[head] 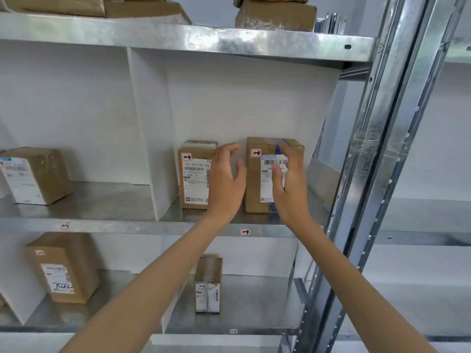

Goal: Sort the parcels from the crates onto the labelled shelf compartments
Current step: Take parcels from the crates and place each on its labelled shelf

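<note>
Two brown cardboard parcels stand upright in the right compartment of the middle shelf [254, 221]. The right parcel [257, 182] bears a white barcode label and a small red-edged tag. My right hand [290, 184] lies flat against its front, fingers straight over the label. My left hand [226, 182] hovers with spread, relaxed fingers in the gap between this parcel and the left parcel [195, 177], holding nothing. A small tag [245, 232] sticks on the shelf edge below.
A white divider [150, 138] separates this compartment from the left one, where another parcel [35, 174] sits. Below stand a large parcel [63, 267] and a small one [208, 285]. More parcels lie on the top shelf. Steel uprights [377, 159] bound the right side.
</note>
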